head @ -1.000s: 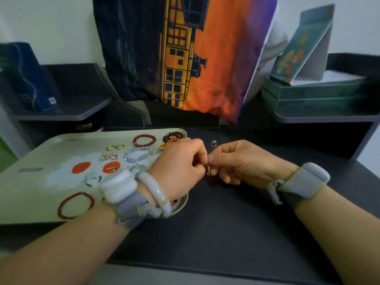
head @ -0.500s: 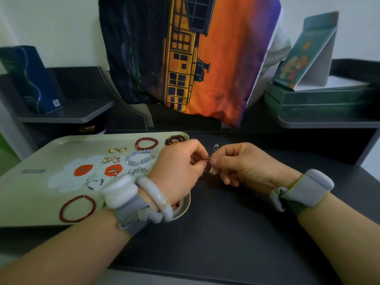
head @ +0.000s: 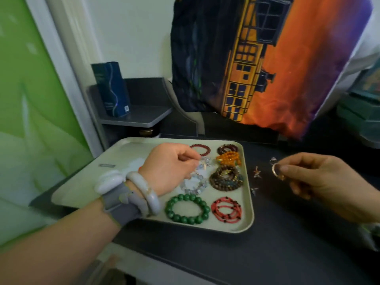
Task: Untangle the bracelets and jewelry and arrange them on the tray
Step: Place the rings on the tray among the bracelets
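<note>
A small gold ring (head: 275, 170) is pinched between the thumb and forefinger of the right hand (head: 316, 177), held above the dark counter (head: 277, 239) just right of the tray (head: 247, 202); the ring's opening is turned roughly toward the camera. The remaining fingers of that hand are curled loosely beneath. Below and left of the ring, small silver charms (head: 257, 172) are scattered on the counter, and another small silver piece (head: 273, 160) lies just above the ring.

The tray is set with its long axis running from the near right toward the far left. Along its right side the jewelry is laid out: a green bead bracelet (head: 187, 208) and a coiled red cord bracelet (head: 226, 208) at the near edge, a brown bead coil (head: 226, 178) behind them, then orange beads (head: 229, 157), a dark bead bracelet (head: 227, 149) and a red bead bracelet (head: 201, 149) at the far edge.

The left hand (head: 168, 171) is held over the tray's middle, its fingers curled with the tips pinched together over a pale blue bead bracelet (head: 195, 185); whether anything is gripped cannot be told. A pale bangle (head: 144, 192) and a grey wrist device (head: 115, 194) are worn on that wrist.
</note>
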Demonstrator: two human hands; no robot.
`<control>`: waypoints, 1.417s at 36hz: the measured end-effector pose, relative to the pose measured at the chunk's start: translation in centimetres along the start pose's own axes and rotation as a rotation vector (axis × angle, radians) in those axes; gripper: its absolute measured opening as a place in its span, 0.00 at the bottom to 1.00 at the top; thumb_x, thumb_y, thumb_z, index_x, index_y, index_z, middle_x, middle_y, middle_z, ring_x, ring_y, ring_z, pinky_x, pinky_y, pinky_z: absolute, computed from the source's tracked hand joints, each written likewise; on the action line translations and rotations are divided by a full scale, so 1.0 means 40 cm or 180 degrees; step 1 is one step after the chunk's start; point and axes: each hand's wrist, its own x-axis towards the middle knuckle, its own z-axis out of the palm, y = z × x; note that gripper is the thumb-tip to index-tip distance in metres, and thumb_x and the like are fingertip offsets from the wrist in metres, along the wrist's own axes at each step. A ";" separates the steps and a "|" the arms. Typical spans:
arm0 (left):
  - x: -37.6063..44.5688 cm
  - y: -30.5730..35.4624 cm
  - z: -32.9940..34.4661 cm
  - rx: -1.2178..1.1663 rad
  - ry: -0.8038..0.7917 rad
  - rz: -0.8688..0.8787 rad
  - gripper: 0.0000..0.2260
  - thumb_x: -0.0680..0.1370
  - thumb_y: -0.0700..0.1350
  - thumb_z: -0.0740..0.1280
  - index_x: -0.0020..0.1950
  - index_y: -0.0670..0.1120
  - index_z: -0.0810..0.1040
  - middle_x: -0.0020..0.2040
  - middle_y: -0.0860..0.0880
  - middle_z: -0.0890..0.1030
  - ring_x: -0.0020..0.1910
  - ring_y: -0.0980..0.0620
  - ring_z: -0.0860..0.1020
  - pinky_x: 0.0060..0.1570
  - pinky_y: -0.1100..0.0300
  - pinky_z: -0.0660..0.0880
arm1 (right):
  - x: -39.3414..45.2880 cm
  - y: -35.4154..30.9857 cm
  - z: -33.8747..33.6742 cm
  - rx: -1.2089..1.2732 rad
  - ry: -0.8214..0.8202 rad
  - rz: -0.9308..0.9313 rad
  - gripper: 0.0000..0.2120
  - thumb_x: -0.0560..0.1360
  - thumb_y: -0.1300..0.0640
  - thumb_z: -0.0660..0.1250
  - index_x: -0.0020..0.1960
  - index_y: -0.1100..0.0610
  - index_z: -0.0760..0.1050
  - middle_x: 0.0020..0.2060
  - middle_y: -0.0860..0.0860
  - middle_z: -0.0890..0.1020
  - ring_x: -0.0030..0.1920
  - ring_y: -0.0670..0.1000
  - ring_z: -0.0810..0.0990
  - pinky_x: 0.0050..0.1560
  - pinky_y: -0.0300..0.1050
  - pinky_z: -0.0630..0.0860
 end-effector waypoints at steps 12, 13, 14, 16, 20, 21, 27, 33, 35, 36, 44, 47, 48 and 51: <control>0.148 -0.221 -0.192 -0.0937 0.0189 -0.1217 0.06 0.74 0.32 0.65 0.41 0.42 0.77 0.38 0.45 0.78 0.36 0.51 0.78 0.34 0.66 0.78 | 0.046 -0.100 0.132 -0.0974 -0.0361 -0.0002 0.03 0.69 0.56 0.71 0.38 0.54 0.83 0.24 0.54 0.77 0.25 0.50 0.71 0.25 0.40 0.67; 0.159 -0.224 -0.186 -0.0916 0.0145 -0.1205 0.07 0.75 0.31 0.64 0.40 0.42 0.77 0.38 0.46 0.78 0.37 0.52 0.77 0.35 0.65 0.78 | 0.056 -0.113 0.147 -0.1014 -0.0395 0.0012 0.03 0.70 0.57 0.71 0.39 0.55 0.82 0.24 0.54 0.77 0.24 0.48 0.71 0.24 0.38 0.67; 0.175 -0.234 -0.184 -0.0899 0.0116 -0.1203 0.08 0.75 0.31 0.64 0.40 0.43 0.76 0.38 0.46 0.78 0.37 0.52 0.77 0.37 0.65 0.78 | 0.078 -0.125 0.172 -0.1048 -0.0437 0.0015 0.03 0.71 0.58 0.71 0.39 0.56 0.82 0.25 0.54 0.77 0.23 0.47 0.71 0.23 0.37 0.67; 0.209 -0.238 -0.173 -0.0893 0.0097 -0.1201 0.08 0.75 0.32 0.64 0.40 0.43 0.76 0.38 0.46 0.78 0.37 0.52 0.77 0.43 0.61 0.78 | 0.130 -0.141 0.226 -0.1143 -0.0480 0.0023 0.03 0.71 0.58 0.71 0.40 0.57 0.82 0.28 0.57 0.79 0.24 0.47 0.72 0.24 0.37 0.68; 0.281 -0.227 -0.136 -0.0515 0.0062 -0.1423 0.01 0.74 0.36 0.67 0.44 0.40 0.79 0.38 0.43 0.78 0.37 0.48 0.76 0.49 0.55 0.77 | 0.251 -0.153 0.324 -0.1424 -0.0514 -0.0003 0.03 0.72 0.58 0.71 0.42 0.57 0.82 0.35 0.54 0.83 0.28 0.48 0.75 0.32 0.42 0.74; 0.300 -0.230 -0.127 -0.0450 0.0075 -0.1370 0.01 0.73 0.37 0.68 0.44 0.40 0.79 0.37 0.44 0.78 0.35 0.48 0.75 0.44 0.56 0.77 | 0.284 -0.153 0.348 -0.1548 -0.0508 -0.0045 0.03 0.72 0.58 0.70 0.44 0.57 0.82 0.36 0.54 0.83 0.29 0.47 0.75 0.31 0.41 0.74; 0.370 -0.285 -0.087 -0.0216 0.0170 -0.1101 0.13 0.70 0.42 0.69 0.52 0.38 0.80 0.45 0.42 0.80 0.43 0.45 0.76 0.50 0.50 0.76 | 0.434 -0.113 0.457 -0.2212 -0.0431 -0.0040 0.08 0.73 0.59 0.69 0.50 0.60 0.81 0.43 0.54 0.83 0.39 0.50 0.81 0.37 0.41 0.80; 0.399 -0.251 -0.092 0.0556 0.0032 -0.1286 0.14 0.77 0.55 0.61 0.48 0.45 0.76 0.46 0.47 0.74 0.46 0.49 0.72 0.39 0.62 0.69 | 0.484 -0.081 0.511 -0.2814 -0.0601 -0.0060 0.13 0.74 0.57 0.68 0.56 0.61 0.79 0.51 0.57 0.82 0.52 0.55 0.81 0.55 0.51 0.78; 0.410 -0.251 -0.090 0.0856 -0.0094 -0.1193 0.12 0.76 0.55 0.63 0.47 0.46 0.75 0.46 0.47 0.75 0.46 0.50 0.73 0.37 0.63 0.69 | 0.493 -0.076 0.523 -0.2970 -0.0628 -0.0125 0.12 0.74 0.57 0.68 0.55 0.61 0.79 0.50 0.56 0.82 0.51 0.55 0.81 0.54 0.51 0.79; 0.408 -0.252 -0.091 0.0984 -0.0155 -0.1189 0.13 0.76 0.55 0.64 0.50 0.46 0.75 0.49 0.46 0.75 0.47 0.50 0.73 0.40 0.63 0.69 | 0.496 -0.075 0.527 -0.3061 -0.0631 -0.0165 0.12 0.74 0.57 0.68 0.55 0.61 0.79 0.50 0.56 0.82 0.51 0.55 0.81 0.54 0.50 0.79; 0.406 -0.270 -0.080 0.0803 -0.0161 -0.1149 0.10 0.77 0.48 0.63 0.47 0.42 0.77 0.40 0.45 0.77 0.45 0.46 0.76 0.37 0.61 0.72 | 0.512 -0.070 0.537 -0.3253 -0.0586 -0.0333 0.09 0.75 0.60 0.66 0.53 0.59 0.78 0.46 0.54 0.80 0.48 0.53 0.80 0.45 0.42 0.77; 0.392 -0.285 -0.080 0.0236 0.0126 -0.1109 0.15 0.69 0.43 0.69 0.52 0.36 0.79 0.51 0.38 0.82 0.52 0.39 0.80 0.52 0.48 0.77 | 0.509 -0.068 0.532 -0.3285 -0.0591 -0.0421 0.08 0.74 0.60 0.66 0.52 0.59 0.79 0.47 0.54 0.82 0.47 0.53 0.81 0.48 0.44 0.79; 0.388 -0.284 -0.079 0.0213 0.0145 -0.1115 0.14 0.69 0.42 0.69 0.51 0.35 0.79 0.52 0.38 0.82 0.52 0.39 0.80 0.53 0.47 0.76 | 0.507 -0.069 0.526 -0.3279 -0.0566 -0.0457 0.08 0.74 0.60 0.66 0.52 0.59 0.79 0.47 0.55 0.82 0.47 0.53 0.81 0.48 0.45 0.80; 0.376 -0.267 -0.076 0.0172 0.0107 -0.1090 0.13 0.70 0.40 0.68 0.52 0.35 0.79 0.53 0.37 0.81 0.48 0.41 0.79 0.52 0.48 0.76 | 0.488 -0.078 0.495 -0.3266 -0.0510 -0.0547 0.08 0.74 0.60 0.65 0.52 0.60 0.80 0.48 0.55 0.82 0.47 0.54 0.82 0.50 0.49 0.80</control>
